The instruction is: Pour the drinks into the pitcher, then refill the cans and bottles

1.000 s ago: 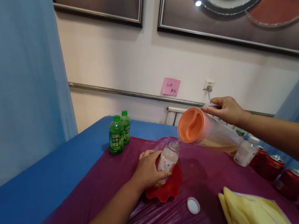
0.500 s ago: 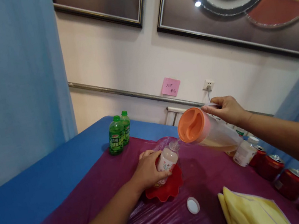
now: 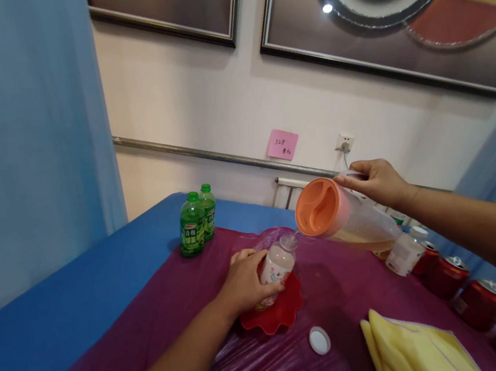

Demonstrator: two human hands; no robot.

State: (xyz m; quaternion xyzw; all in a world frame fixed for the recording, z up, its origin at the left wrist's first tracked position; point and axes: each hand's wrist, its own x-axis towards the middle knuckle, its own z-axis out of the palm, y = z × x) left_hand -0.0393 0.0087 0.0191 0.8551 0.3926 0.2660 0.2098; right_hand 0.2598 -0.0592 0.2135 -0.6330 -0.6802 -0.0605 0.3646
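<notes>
My left hand (image 3: 245, 280) is closed around a clear bottle (image 3: 279, 262) with a white printed label, its mouth uncapped and tilted to the right. Under the bottle lies a red wavy-edged dish (image 3: 276, 318). By its handle, my right hand (image 3: 379, 180) grips a translucent pitcher (image 3: 359, 217) with an orange lid (image 3: 319, 206). The pitcher is tipped left, its lid close to the bottle's mouth, and yellowish liquid lies along its lower side. What looks like a thin stream shows between them. A white cap (image 3: 319, 340) rests on the purple sheet in front of the dish.
Two green bottles (image 3: 193, 227) stand at the back left. Along the right side are a capped white-labelled bottle (image 3: 406, 252) and several red cans (image 3: 482, 303). A folded yellow cloth (image 3: 416, 351) lies at the front right on the purple sheet (image 3: 161, 348).
Both hands hold nearly the same pose, with the pitcher still tipped toward the bottle. Only a very slight shift of the view shows.
</notes>
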